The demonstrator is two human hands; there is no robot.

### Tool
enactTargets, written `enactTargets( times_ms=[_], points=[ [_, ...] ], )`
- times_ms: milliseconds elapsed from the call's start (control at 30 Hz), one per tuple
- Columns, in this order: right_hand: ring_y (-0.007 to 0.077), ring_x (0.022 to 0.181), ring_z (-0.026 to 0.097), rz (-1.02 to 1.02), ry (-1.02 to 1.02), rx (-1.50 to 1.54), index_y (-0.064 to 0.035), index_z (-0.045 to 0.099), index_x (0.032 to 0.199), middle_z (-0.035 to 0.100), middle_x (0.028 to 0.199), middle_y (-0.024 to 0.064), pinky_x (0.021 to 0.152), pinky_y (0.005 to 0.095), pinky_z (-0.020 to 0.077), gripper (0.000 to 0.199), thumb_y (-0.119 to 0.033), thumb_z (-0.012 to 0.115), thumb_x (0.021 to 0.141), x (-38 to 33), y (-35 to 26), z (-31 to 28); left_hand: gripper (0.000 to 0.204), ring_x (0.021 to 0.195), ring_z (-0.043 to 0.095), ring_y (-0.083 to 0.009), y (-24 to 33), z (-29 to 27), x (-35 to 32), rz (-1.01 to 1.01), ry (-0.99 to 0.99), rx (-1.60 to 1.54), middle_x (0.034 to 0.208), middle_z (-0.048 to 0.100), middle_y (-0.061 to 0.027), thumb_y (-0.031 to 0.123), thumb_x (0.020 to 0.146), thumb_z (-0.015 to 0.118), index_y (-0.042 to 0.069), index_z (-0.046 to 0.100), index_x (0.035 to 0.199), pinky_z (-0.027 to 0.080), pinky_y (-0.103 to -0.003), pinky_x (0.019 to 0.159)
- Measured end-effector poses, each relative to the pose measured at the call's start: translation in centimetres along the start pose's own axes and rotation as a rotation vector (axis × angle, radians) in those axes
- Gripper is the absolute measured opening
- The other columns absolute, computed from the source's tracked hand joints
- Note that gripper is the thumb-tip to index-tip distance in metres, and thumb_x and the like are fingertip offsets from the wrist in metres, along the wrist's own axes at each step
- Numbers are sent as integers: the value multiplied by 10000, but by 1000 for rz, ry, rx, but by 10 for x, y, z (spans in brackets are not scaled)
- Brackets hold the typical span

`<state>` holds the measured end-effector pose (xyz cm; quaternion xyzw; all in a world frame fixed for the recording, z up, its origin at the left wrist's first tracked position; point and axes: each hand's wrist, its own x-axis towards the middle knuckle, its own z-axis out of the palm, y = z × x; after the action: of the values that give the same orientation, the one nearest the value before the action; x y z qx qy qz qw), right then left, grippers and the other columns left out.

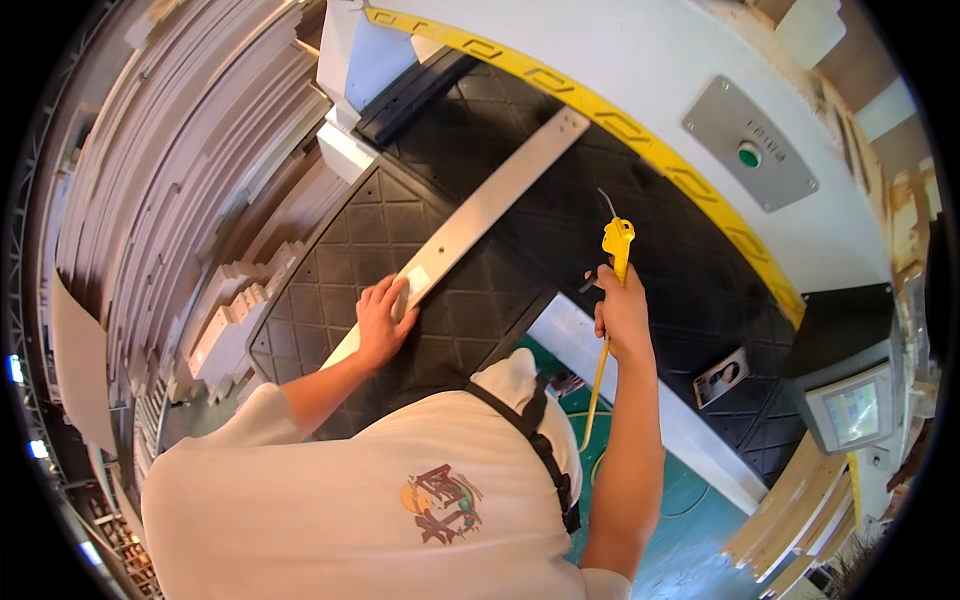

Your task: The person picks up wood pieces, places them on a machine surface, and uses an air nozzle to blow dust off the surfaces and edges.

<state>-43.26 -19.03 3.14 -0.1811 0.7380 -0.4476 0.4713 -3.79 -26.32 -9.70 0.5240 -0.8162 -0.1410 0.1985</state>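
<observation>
My right hand point(622, 308) is closed round a yellow air blow gun point(618, 237), its thin bent metal nozzle pointing up and away over the black padded bed. A yellow hose runs down from the gun beside my right forearm. My left hand point(384, 318) grips the near part of a long pale board point(485, 212), fingers over its edge. The board lies slantwise across the black quilted bed point(335, 245), with small holes near its far end and a light label patch beside my fingers. My left thumb is partly out of sight.
A white machine housing point(720, 40) with a yellow marked strip point(650, 150) arches over the far side. It carries a green button point(749, 153). A phone-like picture card point(721, 377) lies on the bed's right. At right is a screen point(852, 410); stacked boards point(170, 150) fill the left.
</observation>
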Motion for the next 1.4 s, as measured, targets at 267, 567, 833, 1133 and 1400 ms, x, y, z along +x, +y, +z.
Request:
enactTargets(
  times_ms=[267,567,833,1133,1400],
  points=[
    [74,417,428,62,-162,273,-22,531,1332,720,1126,114,388,263,342,389,-332,535,1097,-69,41,11,725,1259,539,-358,-6,18,65,-61,37,80,1372,611,-112,274,791,835,118,553,1440,426,-488,1044],
    [49,424,405,-115,70,297,-40,504,1382,680,995,90,369,227,334,325,-216,525,1110,-135,50,33,682,1247,559,-398,-2,24,82,-15,19,48,1323,637,-181,312,818,826,88,570,1410,454,-501,1059],
    [34,434,399,-26,-235,540,-14,423,1515,718,1248,138,377,217,360,476,-150,552,1077,-148,63,34,698,1193,590,-402,0,37,102,57,78,21,1278,668,-171,308,784,856,85,586,1389,475,-490,1028],
    [53,424,402,0,-190,552,14,418,1504,725,1226,163,386,218,362,470,-135,538,1075,-151,64,31,764,1112,623,-407,1,34,123,48,60,12,1225,705,-187,309,748,879,68,576,1406,489,-484,998],
    [52,425,405,13,-75,576,27,425,1497,726,1221,169,390,206,364,463,-144,526,1079,-154,65,24,754,1019,641,-408,-13,22,140,58,32,28,1123,738,-180,290,732,888,93,590,1395,506,-484,925]
  ],
)
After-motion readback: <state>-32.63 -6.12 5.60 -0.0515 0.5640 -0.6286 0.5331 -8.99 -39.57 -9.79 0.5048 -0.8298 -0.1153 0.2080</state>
